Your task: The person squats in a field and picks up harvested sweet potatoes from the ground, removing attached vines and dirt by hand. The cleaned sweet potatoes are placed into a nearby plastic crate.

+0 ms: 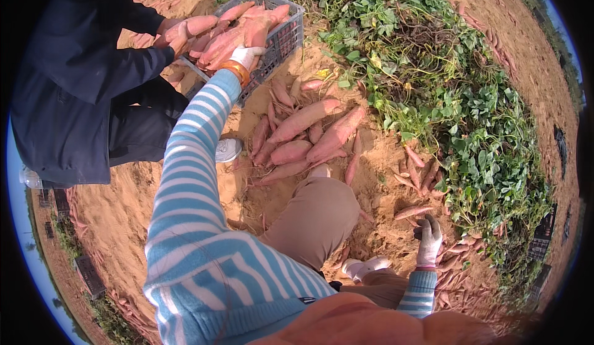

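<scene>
My left hand (248, 57), in a white glove with an orange band at the wrist, grips a large sweet potato (256, 30) over a grey plastic crate (285, 38) heaped with sweet potatoes. My right hand (429, 238), in a glove with dark, soiled fingertips, is low at the right with nothing visible in it. Its fingers are apart, just below a slender sweet potato (413, 212) on the sandy soil. Between the crate and my knee lies a pile of large sweet potatoes (304, 121).
A co-worker in dark clothes (88, 89) leans in from the left, both hands around a sweet potato (197, 24) at the crate. Green vines (482, 127) form a heap along the right. More sweet potatoes (452, 282) lie at lower right. Another crate (89, 276) stands at lower left.
</scene>
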Tool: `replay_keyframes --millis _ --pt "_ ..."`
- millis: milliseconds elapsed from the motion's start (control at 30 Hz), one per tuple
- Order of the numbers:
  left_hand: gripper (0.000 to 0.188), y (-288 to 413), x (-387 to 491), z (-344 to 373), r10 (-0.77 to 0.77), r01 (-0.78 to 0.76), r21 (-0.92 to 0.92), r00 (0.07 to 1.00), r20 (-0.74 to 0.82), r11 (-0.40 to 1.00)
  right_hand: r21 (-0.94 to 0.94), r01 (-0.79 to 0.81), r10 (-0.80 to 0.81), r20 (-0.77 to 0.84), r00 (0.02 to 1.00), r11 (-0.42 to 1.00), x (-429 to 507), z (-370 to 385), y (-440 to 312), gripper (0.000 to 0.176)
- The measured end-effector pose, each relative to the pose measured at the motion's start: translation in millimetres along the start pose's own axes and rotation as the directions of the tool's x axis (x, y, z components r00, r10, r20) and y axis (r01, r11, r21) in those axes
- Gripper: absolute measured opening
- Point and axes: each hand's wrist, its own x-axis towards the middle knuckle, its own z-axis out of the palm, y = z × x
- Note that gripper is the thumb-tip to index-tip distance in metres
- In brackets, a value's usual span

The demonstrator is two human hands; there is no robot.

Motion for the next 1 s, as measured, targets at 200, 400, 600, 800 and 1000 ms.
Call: replay_keyframes --millis 200,400,600,800,1000 --pt "0.06 -3 125 -60 0.005 0.011 0.119 0.99 -0.138 0.993 -0.089 -0.085 0.089 0.033 0.996 0.992 34 33 2 0.032" --pt "0.07 40 209 -104 0.35 0.019 0.84 0.904 -0.247 0.542 -0.064 -0.286 0.287 0.012 0.958 0.956 51 52 20 0.031" --pt "0.088 -1 207 -127 0.27 0.427 0.761 0.756 -0.597 0.488 -0.16 -0.314 0.336 0.138 0.932 0.936 66 75 45 0.034" --pt "0.069 -44 206 -102 0.288 0.253 0.875 0.875 -0.388 0.412 -0.196 -0.342 0.364 0.088 0.927 0.919 60 85 22 0.038" --pt "0.049 -57 128 -47 0.55 -0.233 0.682 0.783 -0.292 0.694 -0.177 -0.23 0.249 0.098 0.963 0.957 54 72 12 0.037"
